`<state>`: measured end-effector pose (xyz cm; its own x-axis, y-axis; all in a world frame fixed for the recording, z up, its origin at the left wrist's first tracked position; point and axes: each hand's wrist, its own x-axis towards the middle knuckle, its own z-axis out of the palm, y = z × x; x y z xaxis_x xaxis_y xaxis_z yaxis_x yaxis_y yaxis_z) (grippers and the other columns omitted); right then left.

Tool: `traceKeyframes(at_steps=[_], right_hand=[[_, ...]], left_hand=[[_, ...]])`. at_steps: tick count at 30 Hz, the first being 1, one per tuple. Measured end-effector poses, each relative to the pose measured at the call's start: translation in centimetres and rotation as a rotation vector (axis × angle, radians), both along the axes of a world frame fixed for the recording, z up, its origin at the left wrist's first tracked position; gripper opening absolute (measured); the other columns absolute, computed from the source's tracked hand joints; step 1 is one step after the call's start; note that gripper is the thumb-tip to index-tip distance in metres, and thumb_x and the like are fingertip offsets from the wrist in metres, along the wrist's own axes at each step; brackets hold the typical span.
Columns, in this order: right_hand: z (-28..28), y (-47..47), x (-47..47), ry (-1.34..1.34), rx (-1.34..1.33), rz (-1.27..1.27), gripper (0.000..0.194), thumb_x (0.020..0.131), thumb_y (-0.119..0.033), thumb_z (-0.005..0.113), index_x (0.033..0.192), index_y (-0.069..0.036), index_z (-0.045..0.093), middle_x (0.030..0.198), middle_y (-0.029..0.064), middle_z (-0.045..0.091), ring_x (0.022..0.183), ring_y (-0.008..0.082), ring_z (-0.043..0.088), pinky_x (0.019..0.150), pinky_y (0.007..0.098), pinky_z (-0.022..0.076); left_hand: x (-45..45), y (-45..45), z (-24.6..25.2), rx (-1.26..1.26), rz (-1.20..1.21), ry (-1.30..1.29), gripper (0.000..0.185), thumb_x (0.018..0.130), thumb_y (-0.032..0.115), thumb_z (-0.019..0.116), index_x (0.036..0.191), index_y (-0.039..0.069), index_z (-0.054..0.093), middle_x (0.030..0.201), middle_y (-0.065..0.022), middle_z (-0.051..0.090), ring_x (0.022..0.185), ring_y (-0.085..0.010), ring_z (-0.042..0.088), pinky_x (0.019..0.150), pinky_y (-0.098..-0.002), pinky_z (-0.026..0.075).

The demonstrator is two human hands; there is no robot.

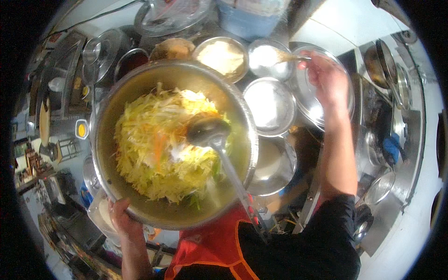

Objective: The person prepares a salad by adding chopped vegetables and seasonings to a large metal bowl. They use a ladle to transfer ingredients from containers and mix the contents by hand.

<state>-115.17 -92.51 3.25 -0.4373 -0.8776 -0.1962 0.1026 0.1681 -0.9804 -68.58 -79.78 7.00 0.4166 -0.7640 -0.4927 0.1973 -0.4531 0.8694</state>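
Observation:
A large metal bowl (246, 140) holds a heap of shredded vegetables (168, 147), pale green with some orange strips and a white patch on top. A metal ladle (231, 168) rests in it, its handle over the near right rim. My left hand (120, 213) grips the bowl's lower left rim. Up at the right, my right hand (323, 77) holds the handle of a spoon (303, 58) above a round metal container (271, 66) with bright white contents. The spoon's head carries a light brown heap, partly blurred.
Beyond the bowl stand a container of pale powder (220, 57), one of dark liquid (131, 63) and a blue bucket (248, 21). Nearer are another round container (269, 106) and a metal bowl (276, 185). Right: a large lid (311, 91), strainer (380, 189) and pans (379, 66).

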Motion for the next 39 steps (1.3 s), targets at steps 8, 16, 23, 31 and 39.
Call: traceKeyframes(at_steps=[8, 16, 23, 31, 39], right_hand=[[-0.8, -4.2, 7.1, 0.772, -0.11, 0.32, 0.023, 0.09, -0.023, 0.056, 0.102, -0.01, 0.071, 0.092, 0.012, 0.07, 0.086, 0.0255, 0.066, 0.079, 0.0337, 0.0498], [-7.9, -7.4, 7.5, 0.848, 0.076, 0.608, 0.026, 0.086, -0.024, 0.054, 0.099, -0.011, 0.072, 0.083, 0.0154, 0.068, 0.079, 0.0313, 0.065, 0.077, 0.0383, 0.0508], [-8.3, -8.0, 6.4, 0.476, 0.094, 0.391, 0.029, 0.086, -0.023, 0.054, 0.094, -0.001, 0.071, 0.076, 0.0087, 0.071, 0.073, 0.0163, 0.066, 0.073, 0.0259, 0.0486], [-4.2, -7.4, 5.3, 0.463, 0.072, 0.206, 0.029, 0.085, -0.023, 0.059, 0.096, 0.0, 0.071, 0.078, 0.0063, 0.072, 0.078, 0.0132, 0.064, 0.078, 0.026, 0.0471], [-1.6, -7.2, 7.3, 0.168, 0.041, 0.201, 0.026, 0.085, -0.013, 0.055, 0.1, 0.002, 0.069, 0.076, 0.0072, 0.071, 0.053, 0.0068, 0.043, 0.051, 0.0221, 0.0348]], left_hand=[[0.1, 1.4, 2.0, 0.002, 0.154, -0.117, 0.035, 0.07, 0.008, 0.055, 0.105, 0.002, 0.056, 0.09, -0.0095, 0.06, 0.081, -0.0252, 0.059, 0.075, -0.0371, 0.049], [4.6, 7.6, 5.1, -0.103, 0.162, -0.113, 0.049, 0.072, 0.015, 0.057, 0.119, 0.002, 0.053, 0.102, -0.0099, 0.062, 0.09, -0.0269, 0.062, 0.08, -0.0378, 0.051], [4.8, 8.6, 5.1, -0.104, 0.183, -0.077, 0.052, 0.07, 0.013, 0.056, 0.12, 0.003, 0.052, 0.106, -0.0095, 0.061, 0.094, -0.0267, 0.061, 0.082, -0.038, 0.05], [4.6, 7.6, 4.8, -0.118, 0.131, -0.049, 0.051, 0.069, 0.012, 0.053, 0.119, 0.001, 0.052, 0.106, -0.0109, 0.06, 0.094, -0.0273, 0.06, 0.083, -0.0377, 0.049], [4.9, 7.5, 4.9, -0.029, 0.221, -0.084, 0.05, 0.068, 0.01, 0.053, 0.117, 0.001, 0.052, 0.103, -0.0112, 0.061, 0.092, -0.0278, 0.06, 0.082, -0.0376, 0.05]])
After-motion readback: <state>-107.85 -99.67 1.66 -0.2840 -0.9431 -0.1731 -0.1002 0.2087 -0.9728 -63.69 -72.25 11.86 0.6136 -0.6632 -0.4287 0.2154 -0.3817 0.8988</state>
